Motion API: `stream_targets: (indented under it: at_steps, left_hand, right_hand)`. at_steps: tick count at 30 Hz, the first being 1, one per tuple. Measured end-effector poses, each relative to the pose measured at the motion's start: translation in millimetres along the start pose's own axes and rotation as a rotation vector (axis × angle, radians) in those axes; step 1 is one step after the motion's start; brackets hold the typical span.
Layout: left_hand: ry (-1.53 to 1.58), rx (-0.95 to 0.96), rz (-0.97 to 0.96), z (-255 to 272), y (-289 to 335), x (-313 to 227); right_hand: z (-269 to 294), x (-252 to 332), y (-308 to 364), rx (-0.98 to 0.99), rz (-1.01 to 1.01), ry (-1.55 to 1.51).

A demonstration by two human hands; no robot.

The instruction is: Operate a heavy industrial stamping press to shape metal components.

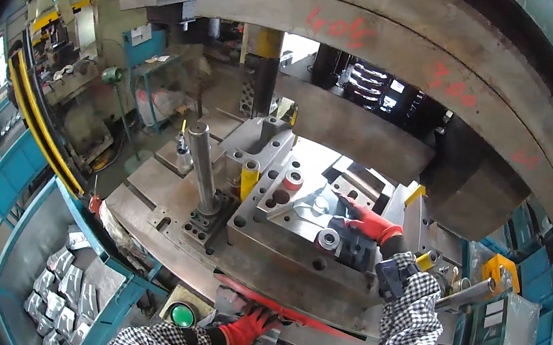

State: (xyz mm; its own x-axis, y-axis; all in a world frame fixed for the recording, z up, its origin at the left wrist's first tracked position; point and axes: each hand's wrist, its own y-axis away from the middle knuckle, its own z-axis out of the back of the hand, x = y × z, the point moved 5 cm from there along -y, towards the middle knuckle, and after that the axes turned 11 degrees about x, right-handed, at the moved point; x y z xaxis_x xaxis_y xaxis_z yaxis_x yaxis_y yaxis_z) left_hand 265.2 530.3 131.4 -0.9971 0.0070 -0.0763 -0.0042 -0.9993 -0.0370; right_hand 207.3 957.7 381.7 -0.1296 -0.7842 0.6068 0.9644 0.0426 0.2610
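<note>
My right hand (373, 223), in a red glove, reaches over the steel die block (295, 241). Its fingers stretch left, apart from one another, at the edge of a shiny sheet-metal part (314, 206) lying on the die. Whether the fingertips touch the part, I cannot tell. Low at the front, my left hand (247, 328), also red-gloved, lies with fingers spread beside a grey metal piece (229, 300), just below a red strip (287, 306) on the press front. Green push buttons (182, 314) sit on either side of that hand.
A steel guide post (201, 162) stands left of the die, with a yellow cylinder (249, 179) between. The heavy upper press beam (405, 43) hangs overhead. At lower left, a blue bin (21, 257) holds several formed metal parts (65, 291). An orange box (502, 274) is at right.
</note>
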Motion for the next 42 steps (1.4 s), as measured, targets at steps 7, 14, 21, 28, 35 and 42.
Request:
stream_targets:
  at_steps: [7, 14, 21, 28, 35, 42]
  left_hand:
    - [0.230, 0.067, -0.126, 38, 5, 5]
    - [0.653, -0.347, 0.189, 153, 135, 109]
    - [1.709, -0.472, 1.009, -93, 303, 166]
    - [1.667, -0.393, 0.964, -113, 281, 157]
    - [1.545, -0.470, 1.025, -107, 290, 154]
    - [1.637, -0.458, 1.003, -91, 268, 139]
  right_hand:
    - [-10, 83, 37, -0.743, -0.118, 0.437]
    - [-210, 116, 256, -0.224, 0.035, -0.480]
    - [-519, -11, 371, -0.305, -0.597, -0.546]
    - [-580, -12, 322, -0.558, -0.762, -0.546]
    - [-569, -5, 315, -0.533, -0.762, -0.357]
    - [-586, -19, 329, -0.534, -0.823, -0.385]
